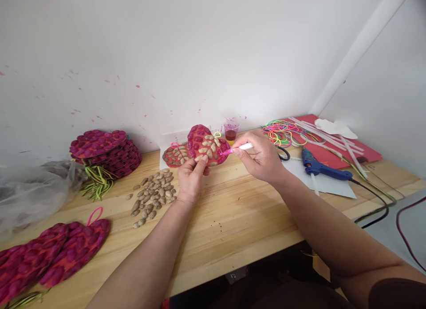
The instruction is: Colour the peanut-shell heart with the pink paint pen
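My left hand [193,178] grips the lower edge of a red card piece [203,144] covered in peanut shells and holds it tilted up above the table. Some of its shells are magenta along the rim, and those in the middle are bare tan. In my right hand [261,156] is a paintbrush [245,146] with a white handle. Its pink tip touches or nearly touches the piece's right edge. Behind stands a clear cup [231,130] with dark red liquid. Another red piece with shells [173,158] lies behind my left hand. Loose peanut shells [155,193] are spread to its left.
At the left, a stack of magenta pieces [103,153] stands near a clear plastic bag [40,189]. More painted pieces [76,251] lie in front. On the right are a blue glue gun [324,170] with a cable, coloured cords [282,132], glue sticks [328,133] and red sheets [369,153].
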Available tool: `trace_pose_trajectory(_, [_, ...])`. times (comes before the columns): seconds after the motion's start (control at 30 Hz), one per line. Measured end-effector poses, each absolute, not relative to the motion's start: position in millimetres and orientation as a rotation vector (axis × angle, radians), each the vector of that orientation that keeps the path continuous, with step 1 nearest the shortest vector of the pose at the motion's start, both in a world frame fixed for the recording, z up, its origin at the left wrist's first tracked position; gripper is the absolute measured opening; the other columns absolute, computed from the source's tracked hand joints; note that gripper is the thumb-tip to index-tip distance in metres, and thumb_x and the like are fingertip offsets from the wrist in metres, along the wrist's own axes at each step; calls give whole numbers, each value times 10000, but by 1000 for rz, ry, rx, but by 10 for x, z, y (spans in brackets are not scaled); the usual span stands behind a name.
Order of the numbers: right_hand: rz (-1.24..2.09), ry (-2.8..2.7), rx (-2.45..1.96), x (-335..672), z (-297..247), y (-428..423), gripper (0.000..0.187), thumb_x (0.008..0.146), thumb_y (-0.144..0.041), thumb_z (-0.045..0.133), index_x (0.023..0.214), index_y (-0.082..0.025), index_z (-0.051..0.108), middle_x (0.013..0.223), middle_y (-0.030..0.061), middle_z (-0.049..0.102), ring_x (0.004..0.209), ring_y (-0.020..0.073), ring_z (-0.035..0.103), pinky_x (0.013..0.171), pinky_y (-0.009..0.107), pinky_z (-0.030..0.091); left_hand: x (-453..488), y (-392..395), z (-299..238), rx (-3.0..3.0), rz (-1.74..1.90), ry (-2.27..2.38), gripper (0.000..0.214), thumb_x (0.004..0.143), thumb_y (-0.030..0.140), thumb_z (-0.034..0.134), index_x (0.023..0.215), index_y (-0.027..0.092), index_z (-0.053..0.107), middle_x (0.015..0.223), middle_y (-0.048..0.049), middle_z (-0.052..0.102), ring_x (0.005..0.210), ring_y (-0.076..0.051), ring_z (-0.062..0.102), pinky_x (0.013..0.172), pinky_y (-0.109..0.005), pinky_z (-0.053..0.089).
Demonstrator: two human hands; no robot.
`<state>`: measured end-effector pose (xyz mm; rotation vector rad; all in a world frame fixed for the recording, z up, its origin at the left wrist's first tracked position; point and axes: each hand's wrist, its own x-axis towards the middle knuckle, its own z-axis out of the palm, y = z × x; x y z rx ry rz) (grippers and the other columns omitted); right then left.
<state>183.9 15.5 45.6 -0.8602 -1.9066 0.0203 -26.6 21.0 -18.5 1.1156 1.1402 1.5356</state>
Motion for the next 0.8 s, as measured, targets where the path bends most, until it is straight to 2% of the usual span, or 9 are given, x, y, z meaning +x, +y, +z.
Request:
trace_pose_trajectory(0.23, [16,-1909,-873,1841,442,153,113,979,-334,645,892,-264,667,869,21,770,857,223,662,832,404,477,-227,204,-117,965,1551,1120,395,644,490,871,642,160,653,566,-18,642,505,-120,570,528,-250,459])
trace_pose_trajectory(0.8, [-50,-1960,-839,1803,416,145,80,957,-303,643,896,-261,674,888,30,780,882,239,687,856,420,488,-220,200,-88,876,1547,1095,375,612,461,880,664,158,665,588,-4,639,515,-117,575,532,-252,473])
